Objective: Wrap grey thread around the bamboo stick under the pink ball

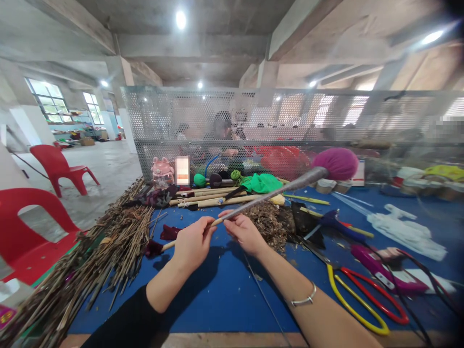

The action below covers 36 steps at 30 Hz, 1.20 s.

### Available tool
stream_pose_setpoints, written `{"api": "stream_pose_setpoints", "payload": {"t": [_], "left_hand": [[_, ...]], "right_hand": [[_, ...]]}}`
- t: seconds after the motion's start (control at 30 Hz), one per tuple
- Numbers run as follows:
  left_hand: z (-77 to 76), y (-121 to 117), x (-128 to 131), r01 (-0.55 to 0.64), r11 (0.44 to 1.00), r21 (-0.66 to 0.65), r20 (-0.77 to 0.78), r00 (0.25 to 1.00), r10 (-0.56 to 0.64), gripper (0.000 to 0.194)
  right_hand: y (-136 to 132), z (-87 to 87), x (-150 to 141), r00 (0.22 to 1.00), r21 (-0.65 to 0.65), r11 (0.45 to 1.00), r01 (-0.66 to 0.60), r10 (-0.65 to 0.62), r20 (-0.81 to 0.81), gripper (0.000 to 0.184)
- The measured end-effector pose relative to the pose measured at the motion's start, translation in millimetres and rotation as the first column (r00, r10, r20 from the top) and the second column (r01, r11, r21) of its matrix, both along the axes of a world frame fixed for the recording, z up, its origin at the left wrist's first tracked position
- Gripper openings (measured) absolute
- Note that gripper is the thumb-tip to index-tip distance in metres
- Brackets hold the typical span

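Note:
My left hand (193, 245) is closed around the bare wooden part of a long stick with a round magenta head (275, 191). Dark red cloth covers its lower left end, and a grey wrapping runs up the shaft to the magenta ball (337, 164) at the upper right. With thumb and fingers my right hand (245, 233) pinches the shaft where wood meets grey wrapping. The stick is held aslant above the blue table top (217, 299). Beneath it lies a piece of dark red cloth (169, 232). A heap of brown dried scraps (270, 229) lies just beyond my right hand.
Dry twigs (119, 246) are piled on the left. To the right lie red-and-yellow-handled scissors (357, 285), a purple corded tool (391, 270) and white gloves (406, 229). Wooden sticks (206, 197) and green cloth (264, 183) lie before a perforated metal screen (217, 116). Red chairs (67, 169) stand left.

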<state>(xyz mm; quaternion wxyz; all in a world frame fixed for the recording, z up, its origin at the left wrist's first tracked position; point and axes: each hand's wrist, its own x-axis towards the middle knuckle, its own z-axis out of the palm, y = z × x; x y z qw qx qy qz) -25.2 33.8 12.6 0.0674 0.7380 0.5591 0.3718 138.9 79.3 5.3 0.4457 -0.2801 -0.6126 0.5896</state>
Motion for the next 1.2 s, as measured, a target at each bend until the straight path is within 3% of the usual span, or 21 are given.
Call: {"api": "stream_pose_setpoints", "payload": {"t": [0.1, 0.27, 0.37, 0.47, 0.53, 0.6, 0.63, 0.67, 0.73, 0.77, 0.83, 0.9, 0.97, 1.03, 1.2], "left_hand": [[1.8, 1, -1, 0.040, 0.999, -0.015, 0.019, 0.999, -0.040, 0.024], [-1.3, 5, 2, 0.204, 0.970, -0.132, 0.137, 0.973, -0.186, 0.031], [-1.0, 4, 4, 0.201, 0.975, -0.091, 0.240, 0.955, -0.174, 0.030], [9.9, -2, -3, 0.022, 0.984, 0.179, 0.356, 0.930, -0.086, 0.029], [20.1, -7, -16, -0.212, 0.897, 0.387, 0.489, 0.873, -0.005, 0.029], [26.6, -14, -30, -0.416, 0.806, 0.421, 0.658, 0.752, 0.044, 0.024], [27.3, -18, -37, -0.432, 0.824, 0.366, 0.701, 0.711, 0.061, 0.021], [26.1, -23, -41, -0.389, 0.880, 0.273, 0.714, 0.695, 0.086, 0.025], [19.3, -35, -45, -0.160, 0.987, 0.008, 0.681, 0.723, 0.112, 0.043], [14.9, -42, -45, -0.020, 0.991, -0.129, 0.669, 0.736, 0.102, 0.051], [7.4, -54, -41, 0.215, 0.929, -0.302, 0.690, 0.721, 0.057, 0.057], [4.8, -64, -35, 0.370, 0.863, -0.345, 0.754, 0.656, 0.020, 0.051], [7.3, -69, -31, 0.448, 0.832, -0.328, 0.810, 0.586, 0.004, 0.035], [12.2, -71, -29, 0.471, 0.823, -0.316, 0.837, 0.548, 0.008, 0.030], [17.3, -68, -29, 0.423, 0.861, -0.280, 0.868, 0.495, 0.039, 0.022]], "right_hand": [[0, 1.1, 0, 0.999, -0.038, 0.999, -0.006, 0.005, -0.031, 0.044], [-1, -2.1, -4, 0.998, -0.067, 0.997, 0.034, -0.037, -0.041, 0.041], [1, -2.2, -4, 0.996, -0.062, 0.995, 0.078, -0.080, -0.032, 0.041], [6, 3.9, 5, 0.981, -0.070, 0.983, 0.169, -0.174, -0.084, 0.042], [11, 10.4, 16, 0.964, -0.097, 0.972, 0.213, -0.225, -0.141, 0.043], [16, 16.9, 28, 0.947, -0.130, 0.965, 0.226, -0.249, -0.203, 0.043], [19, 19.6, 34, 0.937, -0.146, 0.963, 0.229, -0.258, -0.236, 0.043], [21, 21.8, 39, 0.927, -0.160, 0.960, 0.228, -0.264, -0.266, 0.044], [24, 24.3, 46, 0.909, -0.189, 0.957, 0.219, -0.271, -0.316, 0.046], [25, 24.8, 49, 0.903, -0.203, 0.956, 0.211, -0.270, -0.335, 0.047], [26, 24.6, 52, 0.894, -0.221, 0.955, 0.199, -0.269, -0.359, 0.047], [26, 23.8, 52, 0.893, -0.222, 0.955, 0.195, -0.266, -0.362, 0.046], [25, 23.2, 50, 0.900, -0.211, 0.958, 0.194, -0.259, -0.350, 0.045], [23, 23.2, 48, 0.910, -0.201, 0.962, 0.186, -0.246, -0.335, 0.044], [20, 24.4, 48, 0.920, -0.185, 0.969, 0.163, -0.217, -0.327, 0.041]]}}
